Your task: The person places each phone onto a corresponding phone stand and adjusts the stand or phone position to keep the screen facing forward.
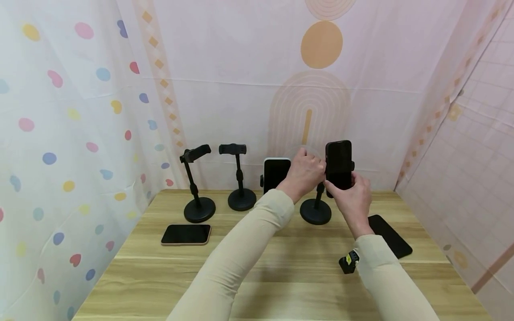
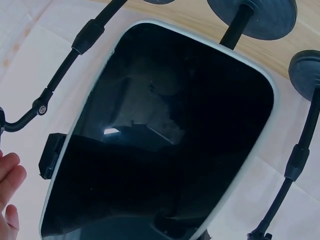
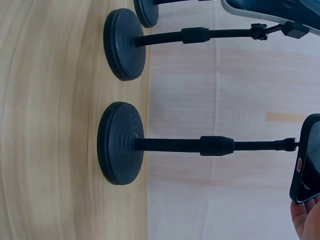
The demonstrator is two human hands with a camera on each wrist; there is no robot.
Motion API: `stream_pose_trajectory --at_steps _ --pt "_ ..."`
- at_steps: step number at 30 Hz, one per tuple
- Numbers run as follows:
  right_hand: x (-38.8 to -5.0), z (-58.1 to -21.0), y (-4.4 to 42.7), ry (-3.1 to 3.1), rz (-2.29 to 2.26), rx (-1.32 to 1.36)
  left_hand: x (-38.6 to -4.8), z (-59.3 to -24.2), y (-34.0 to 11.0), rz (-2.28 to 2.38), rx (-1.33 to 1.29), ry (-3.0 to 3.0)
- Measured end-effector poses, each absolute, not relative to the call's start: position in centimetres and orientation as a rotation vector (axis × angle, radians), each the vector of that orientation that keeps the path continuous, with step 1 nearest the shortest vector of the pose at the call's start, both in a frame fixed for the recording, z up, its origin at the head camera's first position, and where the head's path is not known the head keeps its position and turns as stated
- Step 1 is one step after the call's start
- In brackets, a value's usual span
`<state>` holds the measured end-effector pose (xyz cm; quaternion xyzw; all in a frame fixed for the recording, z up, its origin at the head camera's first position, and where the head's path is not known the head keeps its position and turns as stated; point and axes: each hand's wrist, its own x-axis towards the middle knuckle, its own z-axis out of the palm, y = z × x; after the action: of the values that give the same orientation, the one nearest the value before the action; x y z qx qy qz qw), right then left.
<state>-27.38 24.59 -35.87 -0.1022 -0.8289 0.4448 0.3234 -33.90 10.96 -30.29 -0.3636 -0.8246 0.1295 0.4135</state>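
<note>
A black smartphone (image 1: 338,167) stands upright in the clamp at the top of a black phone stand (image 1: 316,212), right of centre. My right hand (image 1: 355,198) grips its lower part, thumb on the front and fingers at the right edge. My left hand (image 1: 306,171) is curled at the phone's left edge, around the stand's clamp, which it mostly hides. In the right wrist view the phone (image 3: 306,162) sits at the stand's end, with my right fingertips (image 3: 299,216) beneath it. Only some left fingertips (image 2: 10,180) show in the left wrist view.
A white-rimmed phone (image 1: 276,174) is mounted on a stand beside my left forearm. Two stands with bare clamps, one far left (image 1: 199,209) and one beside it (image 1: 242,199), stand behind a flat phone (image 1: 186,234). Another dark phone (image 1: 390,236) lies at right, partly behind my right wrist.
</note>
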Motion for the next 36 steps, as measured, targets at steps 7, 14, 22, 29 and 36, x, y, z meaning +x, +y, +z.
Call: stream_pose_trajectory --at_steps 7,14,22,29,36 --pt "-27.5 -36.0 24.3 -2.14 1.115 -0.278 -33.7 -29.9 10.8 0.348 -0.924 -2.089" --pt "-28.0 -36.3 24.1 -2.097 1.056 -0.283 -33.7 -29.8 10.7 0.349 -0.935 -2.066" --pt "-28.4 -36.6 23.7 -2.061 0.996 -0.295 -33.5 -30.0 10.8 0.373 -0.944 -2.0" --pt "-28.4 -36.7 23.4 -2.077 1.036 -0.308 -32.9 -29.6 11.0 0.429 -0.916 -2.243" --pt "-28.1 -36.8 23.5 -2.094 1.065 -0.312 -32.4 -29.6 11.8 0.208 -0.884 -2.42"
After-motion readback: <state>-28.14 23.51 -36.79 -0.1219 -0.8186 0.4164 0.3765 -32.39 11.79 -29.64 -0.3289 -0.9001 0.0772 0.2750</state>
